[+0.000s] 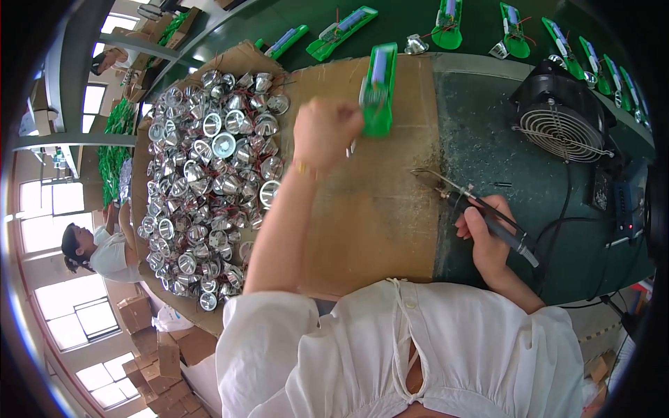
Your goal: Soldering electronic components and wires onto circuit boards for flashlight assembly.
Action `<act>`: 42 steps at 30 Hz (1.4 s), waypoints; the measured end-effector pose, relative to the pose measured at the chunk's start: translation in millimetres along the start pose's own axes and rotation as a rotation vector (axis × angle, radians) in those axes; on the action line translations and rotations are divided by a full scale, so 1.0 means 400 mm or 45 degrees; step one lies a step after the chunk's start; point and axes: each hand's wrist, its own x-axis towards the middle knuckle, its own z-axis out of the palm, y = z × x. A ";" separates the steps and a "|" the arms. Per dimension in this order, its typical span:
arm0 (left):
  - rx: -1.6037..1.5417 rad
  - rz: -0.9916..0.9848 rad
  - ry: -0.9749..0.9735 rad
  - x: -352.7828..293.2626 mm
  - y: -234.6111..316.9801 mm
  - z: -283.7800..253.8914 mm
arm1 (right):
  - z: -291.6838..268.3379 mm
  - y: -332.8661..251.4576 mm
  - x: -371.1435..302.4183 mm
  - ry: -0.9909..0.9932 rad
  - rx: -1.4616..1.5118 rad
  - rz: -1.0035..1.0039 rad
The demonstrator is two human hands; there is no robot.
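My left hand (326, 131) is over the cardboard, slightly blurred, its fingers curled in beside a green plastic housing (378, 120). That housing holds a blue cylindrical battery (380, 67) and a small circuit board. A small silvery bit (350, 149) shows just below the fingers; whether the hand grips it is hidden. Closed around a soldering iron (498, 230), my right hand (488, 233) rests at the right of the cardboard. A thin curved metal tube is fixed along the iron, and its tip points up and left over the cardboard's edge.
Silver reflector cups (223, 145) with red wires are heaped at the left. Green housings (449, 24) line the far ledge. A black fan (561, 115) with a wire guard stands at the right, near a blue box (629, 202) and cables. Another person (104, 247) is at far left.
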 end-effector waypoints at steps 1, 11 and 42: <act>0.095 0.016 0.056 0.083 -0.001 0.004 | 0.007 0.003 0.006 -0.023 0.034 0.024; 0.357 0.019 0.196 0.379 -0.159 -0.014 | -0.003 0.014 0.013 -0.080 0.104 0.001; 0.242 0.078 0.859 -0.279 -0.179 -0.087 | 0.023 0.000 -0.036 -0.081 -0.089 -0.187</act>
